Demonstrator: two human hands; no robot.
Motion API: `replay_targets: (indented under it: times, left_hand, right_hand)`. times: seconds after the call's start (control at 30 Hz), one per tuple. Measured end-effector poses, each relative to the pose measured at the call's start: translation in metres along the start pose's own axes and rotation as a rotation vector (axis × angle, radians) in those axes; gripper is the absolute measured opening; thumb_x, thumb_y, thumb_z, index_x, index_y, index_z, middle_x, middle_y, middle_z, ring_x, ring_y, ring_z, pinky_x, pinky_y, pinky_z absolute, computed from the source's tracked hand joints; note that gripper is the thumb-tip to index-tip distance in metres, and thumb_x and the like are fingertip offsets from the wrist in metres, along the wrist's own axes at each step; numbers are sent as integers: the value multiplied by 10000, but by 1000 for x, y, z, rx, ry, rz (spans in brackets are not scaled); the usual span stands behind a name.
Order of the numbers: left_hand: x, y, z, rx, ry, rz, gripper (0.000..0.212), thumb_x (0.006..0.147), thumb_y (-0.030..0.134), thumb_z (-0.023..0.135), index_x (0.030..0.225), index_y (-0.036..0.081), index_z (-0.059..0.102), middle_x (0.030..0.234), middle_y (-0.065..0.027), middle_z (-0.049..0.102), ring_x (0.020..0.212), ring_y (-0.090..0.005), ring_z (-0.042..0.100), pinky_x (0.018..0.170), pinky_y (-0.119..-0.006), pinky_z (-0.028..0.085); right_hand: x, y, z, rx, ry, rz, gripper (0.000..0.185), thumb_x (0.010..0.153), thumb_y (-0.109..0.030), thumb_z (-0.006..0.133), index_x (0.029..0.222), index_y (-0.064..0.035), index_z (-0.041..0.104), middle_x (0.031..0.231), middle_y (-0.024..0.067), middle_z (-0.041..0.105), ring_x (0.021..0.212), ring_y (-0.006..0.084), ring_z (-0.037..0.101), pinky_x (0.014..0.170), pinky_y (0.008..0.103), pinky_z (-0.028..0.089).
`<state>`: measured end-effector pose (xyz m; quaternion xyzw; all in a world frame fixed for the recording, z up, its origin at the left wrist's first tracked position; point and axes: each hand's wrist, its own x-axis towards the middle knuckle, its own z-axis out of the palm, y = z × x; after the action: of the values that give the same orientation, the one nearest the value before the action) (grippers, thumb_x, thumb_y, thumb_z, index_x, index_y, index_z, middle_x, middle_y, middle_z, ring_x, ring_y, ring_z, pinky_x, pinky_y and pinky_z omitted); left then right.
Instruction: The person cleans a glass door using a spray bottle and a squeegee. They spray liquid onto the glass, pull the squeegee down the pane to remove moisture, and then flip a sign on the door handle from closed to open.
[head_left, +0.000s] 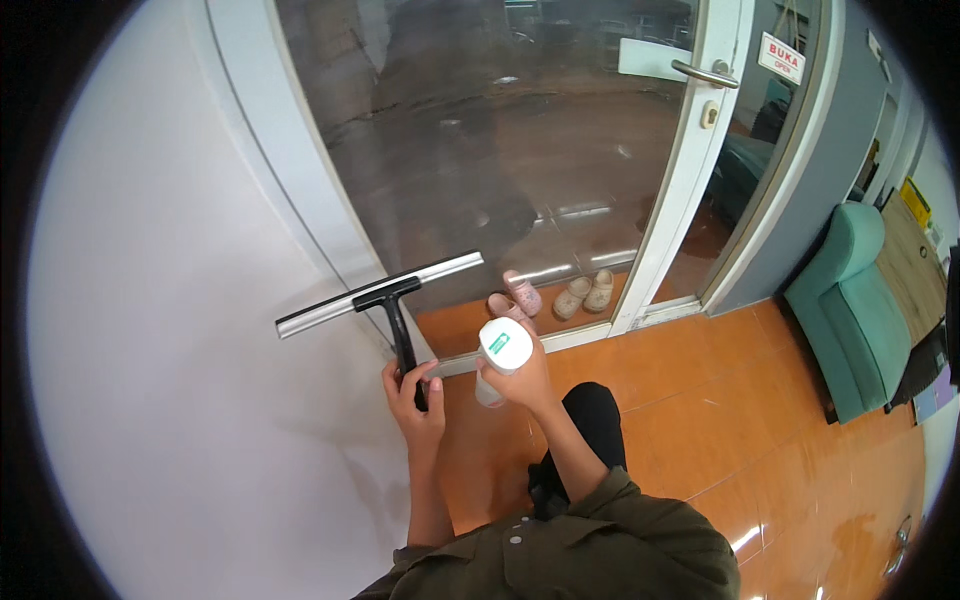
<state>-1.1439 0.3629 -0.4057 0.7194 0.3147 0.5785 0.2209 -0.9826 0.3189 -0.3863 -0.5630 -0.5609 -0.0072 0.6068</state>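
My left hand (417, 401) grips the black handle of a window squeegee (397, 296). Its long metal-and-rubber blade is raised, slanting up to the right in front of the white wall and door frame. In my right hand (525, 375) is a bottle (489, 391) with a white top (506, 345) that bears a green label, seen from above; the fingers hide part of it. Ahead of both hands stands a glass door (480, 165) in a white frame. Wet-looking streaks or reflections show on the glass.
Pink clogs (521, 294) and beige clogs (585, 295) sit behind the glass. The door has a metal lever handle (705, 73); a sign (782, 58) hangs to its right. A green armchair (855, 315) and wooden table (911, 255) stand right on orange tiles (697, 420). A white wall (187, 337) rises left.
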Motion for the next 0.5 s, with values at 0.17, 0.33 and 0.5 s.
replay_targets:
  times: [0.17, 0.33, 0.5]
  left_hand:
    - [-2, 7, -1, 13, -4, -52, 191, 784, 113, 587, 966, 63, 614, 1050, -106, 451, 734, -159, 479, 689, -277, 411]
    - [-4, 8, 1, 44, 20, -68, 202, 788, 107, 567, 981, 54, 594, 1063, -103, 468, 732, -150, 481, 694, -271, 409]
    - [-3, 7, 3, 28, 27, -73, 204, 777, 76, 589, 980, 69, 604, 1055, -98, 440, 744, -152, 473, 674, -269, 416]
  right_hand:
    - [-9, 23, 26, 495, -56, 260, 356, 642, -88, 674, 967, 11, 568, 940, 134, 609, 858, 239, 596, 760, 336, 458]
    - [0, 18, 27, 507, 10, 264, 441, 655, -52, 648, 1074, 10, 527, 1020, 145, 592, 946, 224, 579, 806, 329, 445]
    - [3, 24, 19, 467, -41, 307, 445, 645, -53, 642, 1071, 1, 525, 1056, 140, 565, 990, 236, 552, 828, 330, 428]
